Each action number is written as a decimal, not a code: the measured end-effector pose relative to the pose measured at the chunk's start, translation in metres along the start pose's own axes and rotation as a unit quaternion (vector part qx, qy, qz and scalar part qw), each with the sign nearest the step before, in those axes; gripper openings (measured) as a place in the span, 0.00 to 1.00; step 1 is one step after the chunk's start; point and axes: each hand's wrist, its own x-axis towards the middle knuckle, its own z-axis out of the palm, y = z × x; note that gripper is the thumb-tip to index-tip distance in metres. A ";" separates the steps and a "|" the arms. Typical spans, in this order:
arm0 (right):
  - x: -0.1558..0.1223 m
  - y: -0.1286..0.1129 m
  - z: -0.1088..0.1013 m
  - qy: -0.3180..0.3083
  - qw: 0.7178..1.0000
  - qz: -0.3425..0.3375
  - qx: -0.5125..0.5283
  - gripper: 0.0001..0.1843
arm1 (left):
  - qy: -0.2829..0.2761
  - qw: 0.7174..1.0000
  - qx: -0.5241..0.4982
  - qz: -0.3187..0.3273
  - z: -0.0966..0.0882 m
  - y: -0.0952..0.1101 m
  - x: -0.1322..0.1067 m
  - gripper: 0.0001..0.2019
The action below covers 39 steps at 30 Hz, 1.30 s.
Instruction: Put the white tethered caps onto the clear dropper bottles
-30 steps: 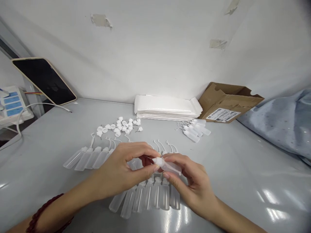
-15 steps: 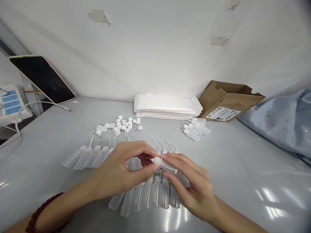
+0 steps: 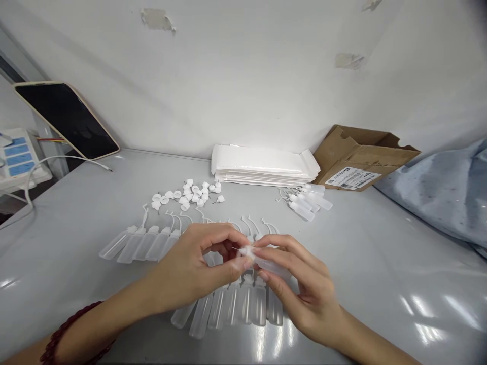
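Note:
A small translucent squeeze bottle [image 3: 272,267] is held above the table between my two hands. My left hand [image 3: 194,271] pinches the white needle-tip cap [image 3: 246,251] at its neck with thumb and index finger; the thin needle points left. The fingers of my right hand [image 3: 310,289] are closed around the bottle's body. Cap and neck look slightly blurred. Under and in front of my hands lies a row of clear bottles [image 3: 232,306]. Another row of bottles with strap caps [image 3: 139,246] runs behind, partly covered by my left hand.
Loose white needle-tip caps [image 3: 186,195] lie scattered behind my left hand. Further right sits a pile of capped bottles [image 3: 308,203]. White padded envelopes [image 3: 262,162], an open cardboard box [image 3: 361,157] and blue-grey fabric [image 3: 441,187] line the back. A phone [image 3: 68,119] leans at the left.
The bottle and cap have turned between my fingers: the strap that lay across the bottle's body no longer shows there. My hands have barely shifted.

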 end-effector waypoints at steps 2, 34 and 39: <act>0.000 0.000 0.000 -0.008 1.000 0.012 0.004 0.23 | 0.003 1.000 0.010 0.017 0.000 0.001 0.000 0.03; -0.007 -0.005 -0.003 -0.070 0.961 0.197 0.179 0.06 | -0.054 0.998 0.021 0.001 -0.004 0.005 0.000 0.06; -0.004 -0.007 0.000 -0.051 0.958 0.212 0.186 0.05 | -0.062 0.997 0.027 -0.040 -0.002 0.007 -0.002 0.07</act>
